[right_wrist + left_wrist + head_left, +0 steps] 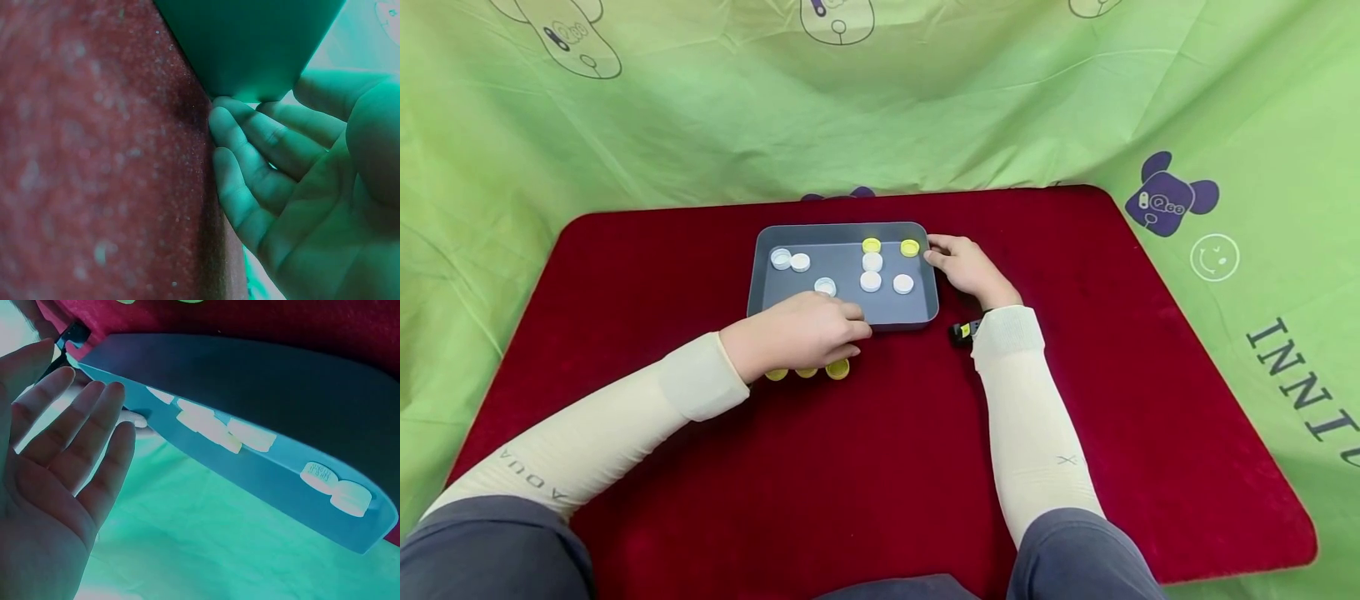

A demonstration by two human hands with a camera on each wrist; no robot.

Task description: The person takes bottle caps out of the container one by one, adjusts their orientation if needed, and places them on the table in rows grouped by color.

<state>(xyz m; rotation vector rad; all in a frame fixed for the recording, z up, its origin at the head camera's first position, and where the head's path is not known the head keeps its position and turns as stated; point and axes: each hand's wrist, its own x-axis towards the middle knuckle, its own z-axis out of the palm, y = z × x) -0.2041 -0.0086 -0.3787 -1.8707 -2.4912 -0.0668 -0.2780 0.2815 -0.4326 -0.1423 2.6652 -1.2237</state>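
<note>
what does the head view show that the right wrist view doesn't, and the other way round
Only the head view shows the left hand, the white caps, the yellow caps and the pale sleeves.

Only the right wrist view shows the palm side of the right hand, with fingertips at the outside of the tray.

Both share the right hand, the tray, the red tabletop and the green curtain.

Red-topped table (880, 483), grey tray (891, 308) on it, yellow caps (838, 369) near the tray
</note>
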